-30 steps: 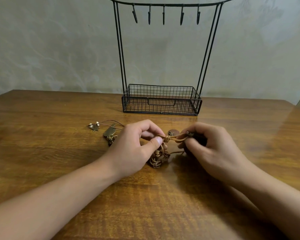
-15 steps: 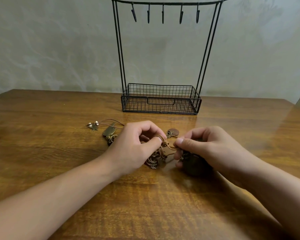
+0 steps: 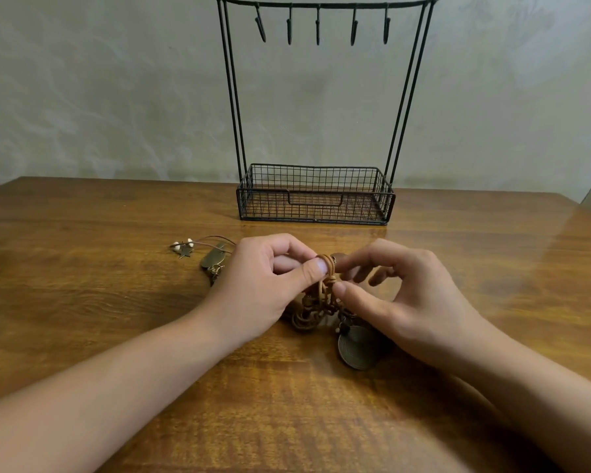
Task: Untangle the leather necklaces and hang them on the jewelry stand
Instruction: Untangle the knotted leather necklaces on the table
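A tangle of brown leather necklaces (image 3: 316, 303) lies on the wooden table (image 3: 116, 336) between my hands. My left hand (image 3: 267, 285) pinches a loop of cord at the top of the tangle between thumb and forefinger. My right hand (image 3: 400, 302) pinches the cord just beside it with thumb and forefinger. A round dark spiral pendant (image 3: 359, 346) lies below the tangle, under my right hand. More cord with white beads (image 3: 182, 244) and an oval metal pendant (image 3: 214, 257) trails off left of my left hand. The black wire jewelry stand (image 3: 316, 199) stands behind, its hooks (image 3: 318, 27) bare.
The stand's wire basket base sits at the table's far middle, against a pale wall. Bare wood stretches to the left and right of my hands and in front of them. The table's right far corner shows at the frame edge.
My right hand has let the spiral pendant drop to the table and shifted up to pinch the cord beside my left thumb. The tangle now hangs more upright between both hands.
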